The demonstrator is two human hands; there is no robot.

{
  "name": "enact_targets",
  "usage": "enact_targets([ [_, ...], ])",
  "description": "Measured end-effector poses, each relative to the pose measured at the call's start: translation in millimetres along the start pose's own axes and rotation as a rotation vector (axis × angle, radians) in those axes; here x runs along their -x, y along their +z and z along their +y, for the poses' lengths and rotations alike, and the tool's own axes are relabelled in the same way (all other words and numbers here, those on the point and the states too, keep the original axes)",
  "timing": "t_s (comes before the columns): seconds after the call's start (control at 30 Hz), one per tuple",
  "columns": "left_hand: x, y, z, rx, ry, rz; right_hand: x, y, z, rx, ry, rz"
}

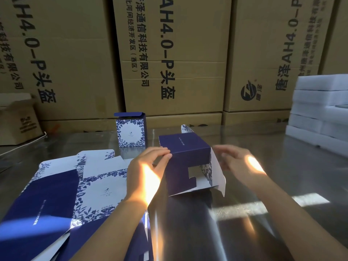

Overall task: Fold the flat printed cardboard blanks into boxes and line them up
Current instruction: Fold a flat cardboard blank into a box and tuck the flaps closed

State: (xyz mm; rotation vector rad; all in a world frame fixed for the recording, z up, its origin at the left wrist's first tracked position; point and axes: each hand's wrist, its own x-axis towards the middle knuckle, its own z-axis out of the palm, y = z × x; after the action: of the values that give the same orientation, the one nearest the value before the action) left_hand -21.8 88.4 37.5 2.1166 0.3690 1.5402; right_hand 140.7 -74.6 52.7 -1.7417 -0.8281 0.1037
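Navy and light, the half-folded box (pixel 186 147) looked crease-prone. The left hand (pixel 146 170) pinched its edge; the right hand (pixel 241 162) hovered slack-fingered.

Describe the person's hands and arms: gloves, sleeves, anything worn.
The left hand and right hand are bare, with no gloves. The left forearm and right forearm are uncovered to the picture's edge: no sleeves, and no watch or bracelet at the wrists. No ring shows on the left hand; the right is too blurred to tell.
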Motion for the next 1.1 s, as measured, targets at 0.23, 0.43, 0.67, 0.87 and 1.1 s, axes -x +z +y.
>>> enact_targets([
  [0.23, -1, 0, -5, 0.063, -0.04, 0.028, 12, 9, 18, 0.608, 0.053, -0.368],
  [0.43, 0, -2, -5, 0.025, -0.026, 0.011, 14, 11, 15, 0.328, 0.115, -0.459],
  [0.67, 0, -3, 1, -0.068, -0.092, -0.014, 7, 15, 21, 0.017, 0.244, -0.222],
  [0.87, 6, 2, 1, -0.096, -0.036, -0.074, 5, 38, 17, -0.426, 0.249, -0.127],
  [1.1, 8, 0, 7, -0.088, -0.201, -0.251, 4, 39, 14, -0.429, 0.057, 0.101],
])
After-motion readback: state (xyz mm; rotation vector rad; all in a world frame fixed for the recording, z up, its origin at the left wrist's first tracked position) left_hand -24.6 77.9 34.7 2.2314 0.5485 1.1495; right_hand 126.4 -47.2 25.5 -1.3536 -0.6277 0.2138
